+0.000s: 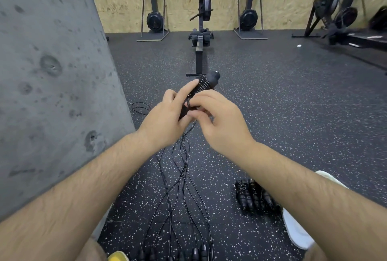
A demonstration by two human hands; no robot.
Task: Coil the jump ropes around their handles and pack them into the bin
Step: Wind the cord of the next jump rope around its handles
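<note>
A pair of black jump rope handles [206, 83], with thin black cable wound round them, is held up in front of me. My left hand [167, 118] grips the lower part of the handles, index finger stretched along the coil. My right hand [217, 118] pinches a loop of the cable against the handles. Several loose black cables [180, 177] trail from my hands down to the floor, ending at more handles [194, 252] at the bottom edge. A pile of coiled ropes [251, 195] lies on the floor under my right forearm. No bin is in view.
A grey concrete pillar [52, 72] stands close on my left. A rowing machine [201, 36] lies straight ahead, with other exercise machines [249, 15] along the plywood wall. A small cable loop [140, 107] lies by the pillar. A white shoe [297, 233] shows at lower right.
</note>
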